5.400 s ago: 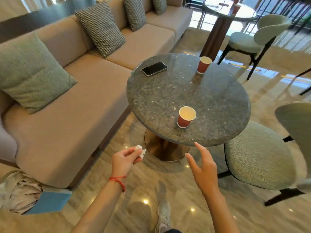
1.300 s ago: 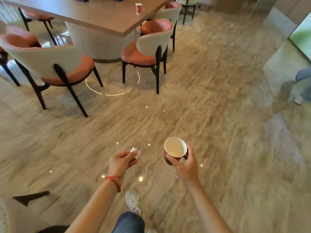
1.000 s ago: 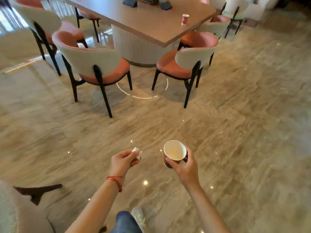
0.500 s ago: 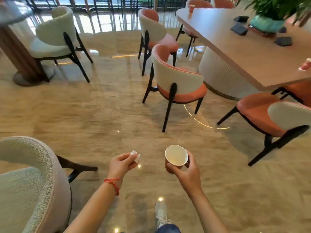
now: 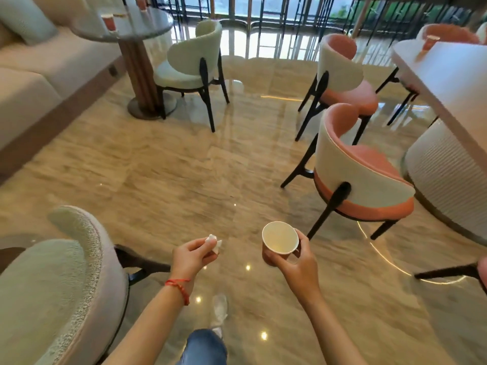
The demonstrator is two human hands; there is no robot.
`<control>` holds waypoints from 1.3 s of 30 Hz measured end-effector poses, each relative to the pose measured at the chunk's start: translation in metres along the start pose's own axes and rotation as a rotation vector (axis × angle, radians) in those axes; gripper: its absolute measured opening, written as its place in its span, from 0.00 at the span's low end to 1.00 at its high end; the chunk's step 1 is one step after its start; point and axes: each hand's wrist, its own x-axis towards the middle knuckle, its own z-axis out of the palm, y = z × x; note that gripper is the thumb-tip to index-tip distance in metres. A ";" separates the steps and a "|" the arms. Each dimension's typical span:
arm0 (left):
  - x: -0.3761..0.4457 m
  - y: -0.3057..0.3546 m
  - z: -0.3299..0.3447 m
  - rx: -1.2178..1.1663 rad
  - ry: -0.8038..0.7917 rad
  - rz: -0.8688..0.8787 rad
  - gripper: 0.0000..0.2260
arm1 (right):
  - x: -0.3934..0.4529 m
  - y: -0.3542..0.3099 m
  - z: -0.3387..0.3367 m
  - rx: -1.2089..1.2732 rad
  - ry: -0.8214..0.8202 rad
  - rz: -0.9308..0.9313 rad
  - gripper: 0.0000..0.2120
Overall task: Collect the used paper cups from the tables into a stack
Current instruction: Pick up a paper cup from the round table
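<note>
Paper cup point(image 5: 279, 242) is gripped upright in the right hand point(image 5: 297, 262), seemingly as stack base | crumpled tissue point(image 5: 214, 243) is pinched in closed left hand point(image 5: 191, 256) | more cups point(image 5: 109, 21) are seen on round tabletop point(image 5: 147, 29), far left.

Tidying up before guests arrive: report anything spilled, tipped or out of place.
No spills. Used cups stand upright on the round table: one near its edge, another farther back. A third stands on the long table.
</note>
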 end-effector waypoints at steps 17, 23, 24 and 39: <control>0.281 0.162 0.004 -0.156 0.117 0.040 0.01 | 0.299 -0.072 0.164 -0.047 -0.132 -0.032 0.31; 0.351 0.196 -0.021 -0.238 0.260 0.069 0.02 | 0.380 -0.083 0.236 -0.045 -0.278 -0.047 0.31; 0.363 0.201 -0.026 -0.257 0.290 0.073 0.02 | 0.396 -0.087 0.249 -0.045 -0.304 -0.053 0.32; 0.487 0.307 -0.094 -0.554 0.791 0.245 0.03 | 0.590 -0.177 0.472 -0.090 -0.900 -0.249 0.29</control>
